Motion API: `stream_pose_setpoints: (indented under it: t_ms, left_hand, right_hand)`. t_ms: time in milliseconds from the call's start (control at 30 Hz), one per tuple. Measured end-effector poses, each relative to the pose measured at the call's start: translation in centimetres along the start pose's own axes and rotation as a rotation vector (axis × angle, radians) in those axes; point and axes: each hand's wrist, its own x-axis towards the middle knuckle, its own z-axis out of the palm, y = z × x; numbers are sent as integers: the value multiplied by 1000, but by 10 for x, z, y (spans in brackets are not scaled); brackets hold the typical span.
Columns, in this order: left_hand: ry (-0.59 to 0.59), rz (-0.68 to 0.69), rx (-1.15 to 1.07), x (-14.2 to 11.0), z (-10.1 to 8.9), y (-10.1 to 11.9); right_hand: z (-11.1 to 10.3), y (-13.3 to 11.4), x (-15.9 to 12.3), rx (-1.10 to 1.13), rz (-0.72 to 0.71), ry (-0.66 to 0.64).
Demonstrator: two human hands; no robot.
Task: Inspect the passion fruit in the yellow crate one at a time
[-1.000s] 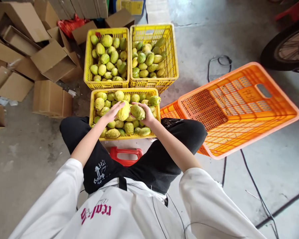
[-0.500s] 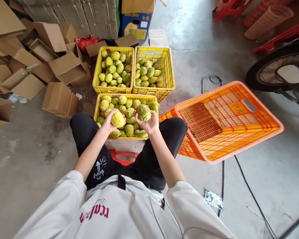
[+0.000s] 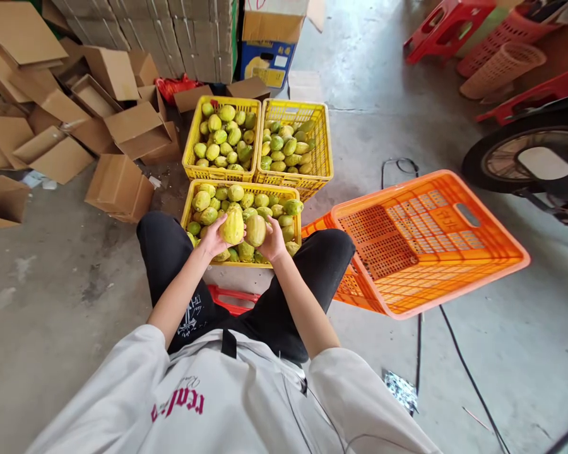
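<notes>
My left hand (image 3: 214, 239) is wrapped round a yellow papaya (image 3: 233, 225). A greener papaya (image 3: 255, 231) sits in the fingers of my right hand (image 3: 274, 242). Both fruits are side by side, close together or touching, above the front yellow crate (image 3: 185, 211). Papayas of mixed green and yellow fill that crate, which stands between my knees. Behind it are two more yellow crates: the left one (image 3: 187, 151) is full of papayas, while the right one (image 3: 330, 135) holds fewer, leaving its right side bare.
An orange crate (image 3: 435, 252) lies tilted, its mouth towards me, at my right knee. Cardboard boxes (image 3: 118, 186) are heaped to the left. A motorcycle wheel (image 3: 492, 154), red stools (image 3: 442, 31) and black cables (image 3: 473, 372) are on the right.
My hands have come closer together, bringing the two papayas side by side. The right papaya has turned and now shows a yellower, smoother face. The camera view has shifted slightly.
</notes>
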Motion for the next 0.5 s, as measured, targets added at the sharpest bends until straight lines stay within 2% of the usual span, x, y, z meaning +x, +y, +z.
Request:
stream_pose_setpoints:
  t_ms: [133,267,367,500]
  left_hand:
    - [58,16,-24,1,-4,-1]
    - [98,8,-100,2,-10,-3]
    - [69,-11,-139,4,-9,-9]
    - [20,-38,-107,10,1,-16]
  right_hand:
    - [-1,-1,-1,-86,79,-55]
    - [-3,0,-4,-40,34,-53]
    - [-2,5,-3,46,-1,-62]
    - [-1,11,2,122,51,-137]
